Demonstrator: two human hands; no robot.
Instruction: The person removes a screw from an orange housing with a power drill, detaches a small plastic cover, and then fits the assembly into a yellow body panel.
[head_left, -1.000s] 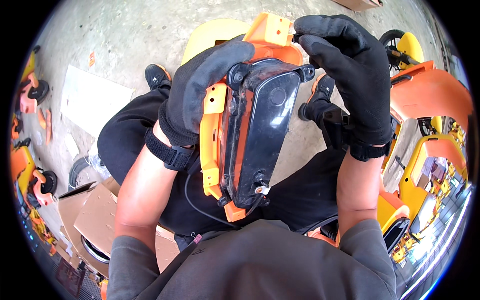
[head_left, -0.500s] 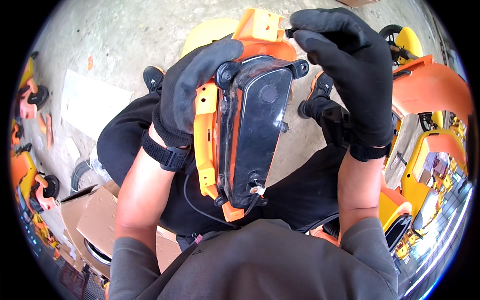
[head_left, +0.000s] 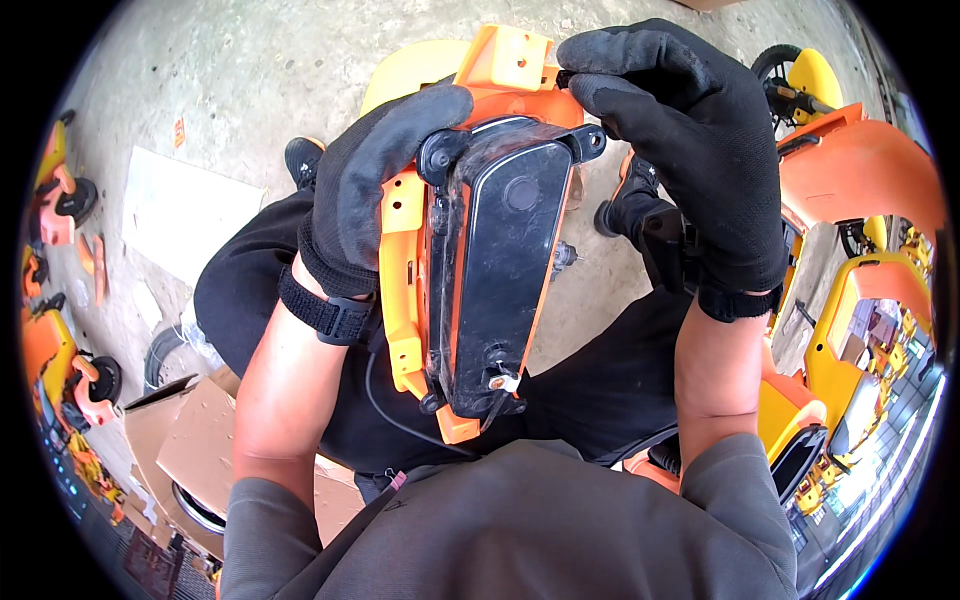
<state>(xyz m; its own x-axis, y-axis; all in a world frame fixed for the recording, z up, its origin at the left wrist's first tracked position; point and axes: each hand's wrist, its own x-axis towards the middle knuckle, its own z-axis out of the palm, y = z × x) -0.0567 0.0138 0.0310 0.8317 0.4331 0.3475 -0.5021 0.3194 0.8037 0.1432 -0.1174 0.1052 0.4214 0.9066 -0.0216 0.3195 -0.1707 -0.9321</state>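
Observation:
Between my knees is an orange plastic panel (head_left: 402,285) with a long black housing (head_left: 508,255), much like the back of a headlight, set in it. A white-tipped connector with a wire (head_left: 503,382) sits at the housing's lower end. My gloved left hand (head_left: 375,165) is closed around the panel's upper left side, thumb near the black mounting lug (head_left: 440,155). Beside the panel's top bracket (head_left: 510,58), my gloved right hand (head_left: 690,130) pinches a small black piece (head_left: 563,78) between thumb and fingers. The piece is at the bracket's right edge; whether it touches cannot be made out.
A yellow rounded part (head_left: 410,70) shows behind the panel. Opened cardboard boxes (head_left: 200,430) stand at my lower left, near a white sheet (head_left: 180,215) on the concrete floor. Orange and yellow vehicle parts (head_left: 860,170) crowd the right side, with more along the left.
My right hand has moved left and slightly down, bringing the small black piece up to the bracket's edge. The panel with its black housing has shifted a little left in my left hand.

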